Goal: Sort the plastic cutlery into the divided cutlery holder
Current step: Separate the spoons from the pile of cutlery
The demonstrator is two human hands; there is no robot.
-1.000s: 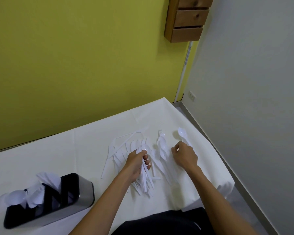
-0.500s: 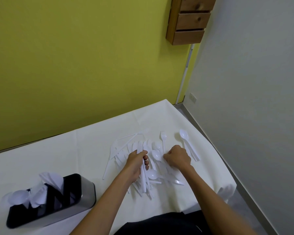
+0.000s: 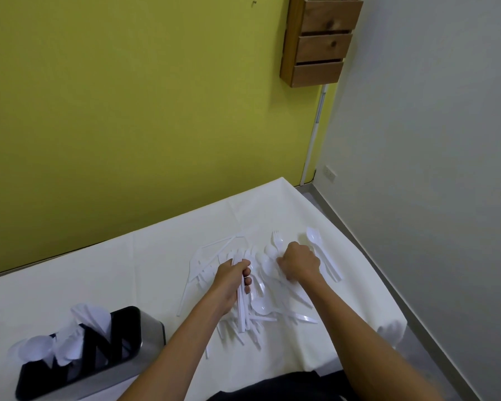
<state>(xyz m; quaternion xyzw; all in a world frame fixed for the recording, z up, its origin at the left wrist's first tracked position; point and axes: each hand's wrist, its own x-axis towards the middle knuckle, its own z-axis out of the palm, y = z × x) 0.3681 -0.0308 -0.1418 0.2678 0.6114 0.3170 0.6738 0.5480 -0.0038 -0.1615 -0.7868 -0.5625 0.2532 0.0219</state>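
- Plastic cutlery: heaped loose and white on the worktop, under and between both hands; spoons, forks and knives crossed over one another.
- Left hand: wrapped tight around a bundle of straight white pieces, ends poking out below the fist toward the body; kind of piece too washed out to tell.
- Right hand: curled, knuckles up, pressed into the spoon side of the heap just right of the left hand; impossible to tell whether pinching a piece underneath.
- Just beyond the right hand: a lone fork; on its outer side, a spoon lying with a few others at the heap's edge.
- Divided cutlery holder: well to the left of the left hand and nearer the body, dark inside with a steel wall; already holding round spoon bowls at its far end and more white pieces beside them; compartment split hard to read from this angle.
- Progress, judged from the layout: partly done, with some pieces standing sorted in the holder and far more lying on the worktop; bundle gathered but not yet carried across.
- Left to do, most likely: drop the bundle in its compartment, then repeat for the rest.
- Farther out: yellow-green wall beyond the worktop, wooden rack high to the right.
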